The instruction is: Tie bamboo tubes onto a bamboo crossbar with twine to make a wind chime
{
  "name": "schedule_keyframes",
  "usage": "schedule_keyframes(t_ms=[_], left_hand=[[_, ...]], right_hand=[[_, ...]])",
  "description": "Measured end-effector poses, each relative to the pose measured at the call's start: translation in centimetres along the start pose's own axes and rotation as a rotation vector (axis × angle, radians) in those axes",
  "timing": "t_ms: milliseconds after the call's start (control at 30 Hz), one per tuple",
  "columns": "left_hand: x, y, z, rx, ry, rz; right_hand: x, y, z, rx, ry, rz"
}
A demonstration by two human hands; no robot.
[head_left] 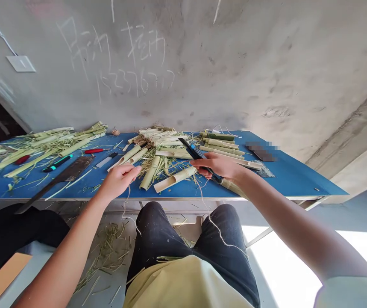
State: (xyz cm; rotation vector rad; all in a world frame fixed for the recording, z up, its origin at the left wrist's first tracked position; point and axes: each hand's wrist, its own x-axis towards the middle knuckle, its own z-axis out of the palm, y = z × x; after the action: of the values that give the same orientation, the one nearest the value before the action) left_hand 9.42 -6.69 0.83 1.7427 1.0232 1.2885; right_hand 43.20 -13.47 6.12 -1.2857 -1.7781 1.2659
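My left hand (119, 181) is closed in a pinch on a thin string (124, 209), whose loose end hangs down to my leg. In my right hand (214, 165) is a black utility knife (192, 149), angled up and to the left. Another length of string (208, 216) trails from below that hand over my right thigh. Between my hands, a split bamboo piece (174, 179) lies hollow side up near the table's front edge. Just behind it, more split bamboo pieces (151, 172) rest on loose shavings.
On the blue table (301, 177), a cleaver (262, 152) lies at right and a long-handled blade (76, 168) at left, its handle overhanging the front edge. Bamboo strips (55, 143), a teal-black cutter (57, 163) and red-handled tools (94, 151) lie left. A concrete wall (202, 64) stands behind.
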Motion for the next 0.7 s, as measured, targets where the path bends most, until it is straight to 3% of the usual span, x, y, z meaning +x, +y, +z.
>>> schedule_keyframes(t_ms=[133,200,300,367,467,500,567,633,700], left_hand=[[-0.9,1.3,3.8,-0.106,0.004,0.076],[-1.2,2.0,6.9,-0.299,-0.032,0.028],[-1.3,2.4,10.6,-0.653,-0.175,-0.117],[-1.0,2.4,11.5,-0.762,-0.144,-0.158],[-0.4,2.2,11.2,-0.789,0.052,-0.097],[-0.3,2.2,11.1,-0.782,0.042,-0.083],[-0.7,2.3,11.4,-0.768,-0.139,-0.114],[-1.7,2.5,12.4,-0.775,-0.419,-0.189],[-3.1,2.6,13.6,-0.816,-0.577,-0.237]], right_hand=[[0.1,-0.6,1.6,0.055,-0.047,-0.076],[-0.1,-0.9,2.3,0.086,-0.049,-0.111],[-0.7,-1.4,2.6,0.108,-0.057,-0.134],[-1.2,-1.5,2.3,0.101,-0.063,-0.130],[-1.8,-1.5,1.7,0.061,-0.056,-0.104],[-1.9,-1.5,1.6,0.051,-0.060,-0.098],[-2.1,-1.4,1.5,0.035,-0.069,-0.104],[-2.1,-1.3,1.5,0.036,-0.076,-0.126],[-2.1,-1.1,1.5,0.047,-0.076,-0.138]])
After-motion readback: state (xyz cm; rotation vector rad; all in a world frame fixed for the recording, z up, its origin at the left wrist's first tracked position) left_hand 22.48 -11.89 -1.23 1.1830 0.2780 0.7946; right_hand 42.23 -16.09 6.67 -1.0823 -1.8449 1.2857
